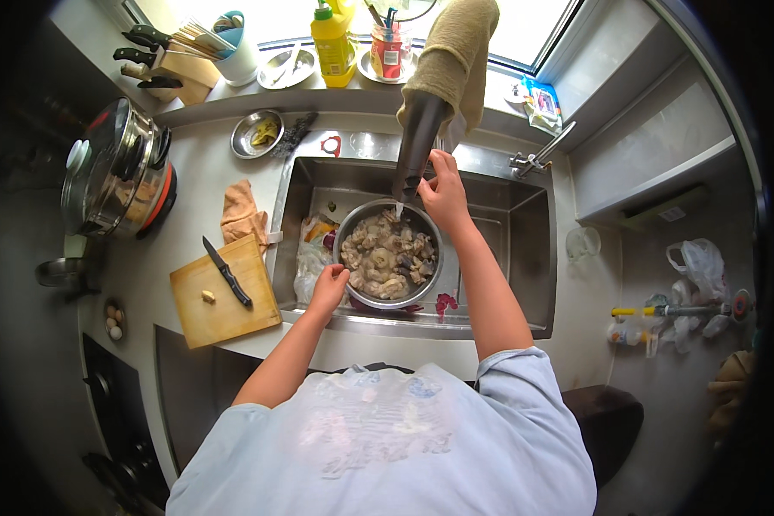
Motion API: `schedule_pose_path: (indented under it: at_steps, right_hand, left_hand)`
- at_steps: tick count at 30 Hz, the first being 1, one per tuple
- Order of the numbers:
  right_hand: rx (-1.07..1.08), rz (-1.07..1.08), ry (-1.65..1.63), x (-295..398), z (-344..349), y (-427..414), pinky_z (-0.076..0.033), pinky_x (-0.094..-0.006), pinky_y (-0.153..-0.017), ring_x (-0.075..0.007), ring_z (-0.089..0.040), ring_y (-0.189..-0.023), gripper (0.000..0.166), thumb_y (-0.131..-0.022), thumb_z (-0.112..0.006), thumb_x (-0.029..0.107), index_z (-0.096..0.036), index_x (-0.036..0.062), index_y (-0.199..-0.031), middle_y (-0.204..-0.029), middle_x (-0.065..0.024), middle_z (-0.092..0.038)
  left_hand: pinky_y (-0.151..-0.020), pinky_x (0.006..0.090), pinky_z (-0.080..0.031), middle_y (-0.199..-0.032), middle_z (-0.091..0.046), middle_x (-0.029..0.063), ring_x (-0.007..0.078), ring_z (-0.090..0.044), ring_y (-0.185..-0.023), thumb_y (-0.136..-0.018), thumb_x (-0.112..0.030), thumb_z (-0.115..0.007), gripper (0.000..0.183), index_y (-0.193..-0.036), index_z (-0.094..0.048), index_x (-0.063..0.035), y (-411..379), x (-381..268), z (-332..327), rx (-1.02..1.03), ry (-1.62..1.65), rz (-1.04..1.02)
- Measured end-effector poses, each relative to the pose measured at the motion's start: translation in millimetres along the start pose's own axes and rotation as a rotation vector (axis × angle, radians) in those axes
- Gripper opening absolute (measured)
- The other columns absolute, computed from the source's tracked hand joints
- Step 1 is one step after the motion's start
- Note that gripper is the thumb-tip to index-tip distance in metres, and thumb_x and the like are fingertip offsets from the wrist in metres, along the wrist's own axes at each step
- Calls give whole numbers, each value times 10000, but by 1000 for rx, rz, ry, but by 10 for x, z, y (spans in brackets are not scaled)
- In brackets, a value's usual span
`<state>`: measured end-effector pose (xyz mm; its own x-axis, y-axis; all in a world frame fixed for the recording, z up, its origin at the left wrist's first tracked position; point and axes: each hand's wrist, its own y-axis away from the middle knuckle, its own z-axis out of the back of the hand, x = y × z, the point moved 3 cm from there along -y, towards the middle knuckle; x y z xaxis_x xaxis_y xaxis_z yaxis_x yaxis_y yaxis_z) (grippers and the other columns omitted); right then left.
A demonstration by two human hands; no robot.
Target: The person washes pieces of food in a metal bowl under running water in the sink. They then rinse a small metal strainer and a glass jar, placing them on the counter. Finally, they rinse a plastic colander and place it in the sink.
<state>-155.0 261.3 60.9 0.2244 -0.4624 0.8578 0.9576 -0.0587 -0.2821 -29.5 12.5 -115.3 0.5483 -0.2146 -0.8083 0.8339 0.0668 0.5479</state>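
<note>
My left hand (329,287) grips the near left rim of a round metal bowl (437,271) that stands in the steel sink (516,251). Cut pieces of meat (387,251), apparently poultry, sit in cloudy water inside it. My right hand (446,193) is at the dark faucet (419,138), its fingers around the right side of the spout near the buttons. Water (399,210) runs from the spout into the bowl's far side. A towel (455,55) wraps the faucet's upper part. Left of the bowl lies a crumpled clear plastic bag (309,258).
A wooden cutting board (200,316) with a black knife (227,271) and a piece of ginger (208,297) lies left of the sink. Behind it are a brown cloth (242,213) and a metal dish (240,138). A lidded steamer pot (113,168) stands far left. Bottles line the windowsill.
</note>
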Motion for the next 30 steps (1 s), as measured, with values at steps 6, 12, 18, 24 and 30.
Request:
schedule_pose_path:
  at_steps: [6,12,18,24,30]
  right_hand:
    - [-167,-136,33,-555,-124,556,-490,-308,-734,-211,-592,-828,471,-797,-580,66,-450,37,-1249,-1198,-143,-463]
    - [-31,-599,441,-1939,-296,1601,-409,-417,-923,-390,-537,-1027,634,-746,-646,253,-405,7,-1279,-1205,-234,-493]
    - [74,-1019,33,-2517,-405,1894,-462,-374,-835,-326,-605,-939,524,-740,-663,278,-525,13,-1171,-974,-201,-636]
    - [77,-1072,-14,-2224,-344,1762,-478,-366,-760,-264,-631,-823,435,-743,-655,266,-579,36,-1104,-857,-145,-654]
    - [35,-1012,42,-2426,-247,1770,-476,-346,-752,-240,-635,-807,387,-756,-650,240,-612,70,-1102,-843,-128,-662]
  left_hand:
    - [-940,326,-383,-1231,-518,155,240,-491,-1134,-866,-281,-574,509,-1251,-451,28,-381,132,44,-31,-136,82]
    - [-919,319,-390,-1211,-521,151,223,-500,-1107,-869,-264,-559,491,-1246,-438,27,-537,279,19,10,-76,115]
    - [-810,333,-443,-1102,-540,81,176,-524,-987,-869,-295,-557,427,-1184,-469,-20,-578,233,8,126,69,227]
    - [-776,345,-458,-1070,-528,62,166,-516,-939,-868,-319,-564,411,-1165,-470,-51,-563,234,15,113,36,322]
    - [-790,330,-465,-1098,-514,78,184,-518,-947,-870,-345,-578,508,-1226,-405,-28,-444,262,-35,182,75,386]
